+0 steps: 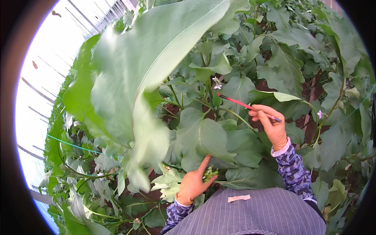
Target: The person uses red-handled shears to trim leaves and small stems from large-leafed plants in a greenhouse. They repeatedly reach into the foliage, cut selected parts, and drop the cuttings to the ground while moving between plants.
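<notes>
My right hand [269, 122] grips a slim red-handled paintbrush [239, 103]. Its red-coloured tip points left, just below a pale purple eggplant flower [217, 87] and apart from it. Lower down, my left hand [194, 183] holds a small bunch of green plant pieces [209, 174] between thumb and palm. The index finger is stretched out and touches the lower edge of a broad eggplant leaf [205, 136]. Stems and more leaves lie between the two hands.
A large blurred leaf [152, 44] hangs close to the camera at upper left. Teal support strings [85, 147] run through the plants. Another purple flower [320, 114] is at right. Greenhouse ribs [38, 89] curve along the left. My striped apron [246, 213] fills the bottom.
</notes>
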{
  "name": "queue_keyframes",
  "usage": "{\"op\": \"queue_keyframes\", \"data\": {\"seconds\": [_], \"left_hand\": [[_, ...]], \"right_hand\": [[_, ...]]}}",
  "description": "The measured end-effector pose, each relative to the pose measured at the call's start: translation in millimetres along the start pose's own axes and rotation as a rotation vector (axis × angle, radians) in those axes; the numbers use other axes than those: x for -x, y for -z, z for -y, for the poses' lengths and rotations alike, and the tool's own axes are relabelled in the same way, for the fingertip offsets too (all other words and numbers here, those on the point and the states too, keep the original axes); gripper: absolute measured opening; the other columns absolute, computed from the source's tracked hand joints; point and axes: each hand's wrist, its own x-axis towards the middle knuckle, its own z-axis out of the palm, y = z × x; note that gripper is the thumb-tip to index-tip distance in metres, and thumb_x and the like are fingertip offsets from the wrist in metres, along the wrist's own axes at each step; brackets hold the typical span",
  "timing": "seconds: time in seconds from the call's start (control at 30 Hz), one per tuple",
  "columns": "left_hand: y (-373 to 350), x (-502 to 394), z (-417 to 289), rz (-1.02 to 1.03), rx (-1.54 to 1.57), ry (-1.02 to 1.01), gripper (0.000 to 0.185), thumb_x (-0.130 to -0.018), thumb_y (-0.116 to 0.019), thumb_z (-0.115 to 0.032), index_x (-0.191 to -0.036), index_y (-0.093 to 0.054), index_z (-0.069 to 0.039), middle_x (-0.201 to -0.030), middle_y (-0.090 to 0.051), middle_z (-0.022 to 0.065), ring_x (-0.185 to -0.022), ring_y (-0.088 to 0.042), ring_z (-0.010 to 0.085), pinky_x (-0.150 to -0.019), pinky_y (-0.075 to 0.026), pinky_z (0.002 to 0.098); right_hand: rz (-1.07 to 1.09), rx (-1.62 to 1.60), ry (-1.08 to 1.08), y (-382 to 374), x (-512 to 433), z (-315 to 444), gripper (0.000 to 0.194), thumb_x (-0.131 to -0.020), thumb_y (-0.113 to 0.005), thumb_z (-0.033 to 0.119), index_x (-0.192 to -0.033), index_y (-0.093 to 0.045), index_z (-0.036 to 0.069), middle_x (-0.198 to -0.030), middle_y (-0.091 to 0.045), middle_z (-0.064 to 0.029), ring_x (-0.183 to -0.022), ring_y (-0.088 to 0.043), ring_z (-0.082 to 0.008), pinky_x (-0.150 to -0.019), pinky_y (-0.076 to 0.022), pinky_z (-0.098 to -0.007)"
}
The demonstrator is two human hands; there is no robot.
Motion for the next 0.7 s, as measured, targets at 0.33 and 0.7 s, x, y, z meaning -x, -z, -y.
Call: {"op": "queue_keyframes", "data": {"seconds": [0.33, 0.7], "left_hand": [[-24, 16, 23, -0.286, 0.234, 0.176, 0.067, -0.072, -0.065, -0.027, -0.130, -0.034, -0.013, -0.080, -0.062, 0.0191, -0.074, -0.061, 0.0342, -0.064, -0.048, 0.0375], [51, 54, 8, -0.346, 0.156, 0.461, 0.054, -0.072, -0.065, -0.016, -0.122, -0.046, -0.008, -0.086, -0.063, 0.0177, -0.078, -0.064, 0.0237, -0.068, -0.048, 0.0309]], "right_hand": [[0.056, 0.051, -0.097, 7, -2, -24, 0.021, -0.083, -0.051, 0.003, -0.102, -0.059, -0.001, -0.087, -0.064, -0.0102, -0.074, -0.060, -0.0105, -0.067, -0.0482, -0.0225], [0.216, 0.037, -0.106, -30, -38, -30, 0.022, -0.083, -0.052, 0.001, -0.103, -0.058, 0.000, -0.092, -0.063, -0.0101, -0.081, -0.060, -0.0120, -0.072, -0.0483, -0.0234]]}}
